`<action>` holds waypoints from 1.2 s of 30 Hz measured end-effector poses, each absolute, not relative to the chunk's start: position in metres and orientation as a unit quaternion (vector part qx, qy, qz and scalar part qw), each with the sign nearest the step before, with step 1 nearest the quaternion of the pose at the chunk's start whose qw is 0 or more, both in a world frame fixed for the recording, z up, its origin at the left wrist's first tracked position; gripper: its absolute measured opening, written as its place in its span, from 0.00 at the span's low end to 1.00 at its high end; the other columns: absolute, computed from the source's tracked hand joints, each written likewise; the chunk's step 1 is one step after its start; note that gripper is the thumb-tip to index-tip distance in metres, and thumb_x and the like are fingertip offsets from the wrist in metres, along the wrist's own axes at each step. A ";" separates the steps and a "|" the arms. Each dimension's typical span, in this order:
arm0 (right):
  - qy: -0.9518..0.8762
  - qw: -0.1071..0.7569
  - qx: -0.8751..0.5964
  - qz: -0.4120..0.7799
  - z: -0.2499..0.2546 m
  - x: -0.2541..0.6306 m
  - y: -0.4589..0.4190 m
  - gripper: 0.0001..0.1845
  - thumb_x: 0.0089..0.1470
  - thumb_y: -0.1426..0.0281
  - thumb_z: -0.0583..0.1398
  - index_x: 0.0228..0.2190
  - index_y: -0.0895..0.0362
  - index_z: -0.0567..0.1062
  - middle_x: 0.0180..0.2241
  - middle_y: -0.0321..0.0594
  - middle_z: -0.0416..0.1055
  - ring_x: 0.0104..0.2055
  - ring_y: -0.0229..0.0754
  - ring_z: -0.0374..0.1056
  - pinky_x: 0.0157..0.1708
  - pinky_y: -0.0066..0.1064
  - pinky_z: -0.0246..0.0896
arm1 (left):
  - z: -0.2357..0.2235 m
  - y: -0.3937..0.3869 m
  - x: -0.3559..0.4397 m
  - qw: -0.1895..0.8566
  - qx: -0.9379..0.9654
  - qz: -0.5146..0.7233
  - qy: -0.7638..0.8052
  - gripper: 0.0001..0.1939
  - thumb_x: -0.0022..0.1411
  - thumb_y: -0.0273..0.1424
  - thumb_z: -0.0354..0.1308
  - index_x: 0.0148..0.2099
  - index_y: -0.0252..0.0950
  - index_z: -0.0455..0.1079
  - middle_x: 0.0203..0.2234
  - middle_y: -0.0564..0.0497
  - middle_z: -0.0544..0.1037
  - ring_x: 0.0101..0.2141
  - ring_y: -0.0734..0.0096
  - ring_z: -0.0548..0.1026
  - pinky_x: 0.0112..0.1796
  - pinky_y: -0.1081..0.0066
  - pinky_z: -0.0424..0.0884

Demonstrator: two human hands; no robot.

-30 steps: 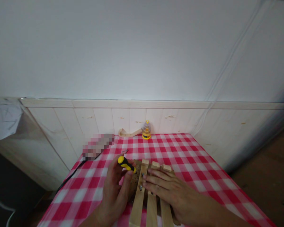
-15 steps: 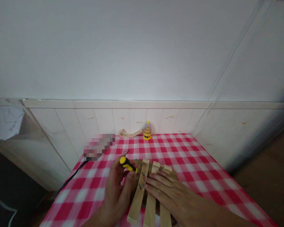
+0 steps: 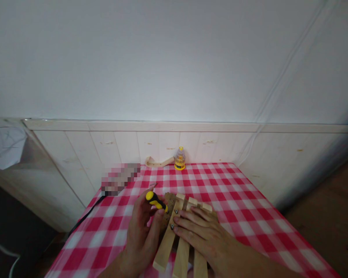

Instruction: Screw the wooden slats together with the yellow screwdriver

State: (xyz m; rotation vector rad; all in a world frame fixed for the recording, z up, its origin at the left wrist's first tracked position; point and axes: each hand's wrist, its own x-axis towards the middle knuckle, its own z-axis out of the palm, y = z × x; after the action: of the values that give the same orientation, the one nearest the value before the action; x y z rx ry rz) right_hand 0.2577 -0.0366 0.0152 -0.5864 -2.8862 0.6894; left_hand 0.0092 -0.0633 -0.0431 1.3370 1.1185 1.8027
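Observation:
My left hand is closed round a small screwdriver with a yellow and black handle, its tip at a screw on the leftmost slat. A wooden slatted piece with three pale slats lies on a cork-like board on the red and white checked tablecloth. My right hand lies flat on the slats with its fingers stretched out, fingertips close to the screws near the far end.
At the table's far edge stand a small yellow container and a curved wooden part against the panelled wall. A blurred object with a black cable lies at the left. Floor drops off right.
The slatted piece has turned slightly, its near end swinging left. My right hand has slid a little left with it. The screwdriver stays at the screw.

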 end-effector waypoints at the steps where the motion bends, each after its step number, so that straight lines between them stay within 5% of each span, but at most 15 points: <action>1: -0.953 0.060 -0.193 0.227 0.015 0.258 -0.037 0.47 0.62 0.58 0.66 0.75 0.54 0.57 0.76 0.50 0.57 0.79 0.57 0.50 0.79 0.55 0.29 | -0.043 -0.064 0.009 0.313 0.505 0.683 0.426 0.22 0.74 0.33 0.63 0.66 0.46 0.64 0.51 0.47 0.81 0.48 0.65 0.84 0.47 0.68 0.84; 7: -0.951 0.065 -0.192 0.234 0.018 0.257 -0.038 0.46 0.66 0.52 0.64 0.76 0.56 0.56 0.76 0.52 0.55 0.79 0.55 0.49 0.80 0.53 0.29 | -0.040 -0.065 0.013 0.307 0.502 0.688 0.424 0.21 0.74 0.34 0.63 0.65 0.46 0.65 0.51 0.46 0.82 0.48 0.64 0.85 0.46 0.68 0.85; 24: -0.941 0.073 -0.206 0.260 0.024 0.253 -0.039 0.45 0.63 0.56 0.65 0.75 0.53 0.60 0.76 0.49 0.56 0.79 0.56 0.51 0.80 0.53 0.29 | -0.021 -0.054 0.011 0.321 0.516 0.679 0.412 0.22 0.69 0.34 0.68 0.61 0.43 0.66 0.47 0.45 0.86 0.45 0.61 0.87 0.43 0.66 0.85; 36: -0.940 0.109 -0.198 0.258 0.026 0.251 -0.039 0.40 0.64 0.64 0.63 0.73 0.54 0.63 0.75 0.48 0.61 0.78 0.52 0.53 0.79 0.50 0.34 | 0.046 -0.031 -0.007 0.319 0.607 0.618 0.386 0.20 0.67 0.34 0.70 0.57 0.41 0.70 0.42 0.47 0.85 0.40 0.64 0.86 0.40 0.68 0.84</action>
State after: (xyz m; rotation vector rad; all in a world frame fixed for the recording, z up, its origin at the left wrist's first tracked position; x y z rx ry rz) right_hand 0.2514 -0.0386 0.0258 -0.5813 -2.7632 0.7578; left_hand -0.0074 -0.0314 0.0463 1.5953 1.0153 1.6240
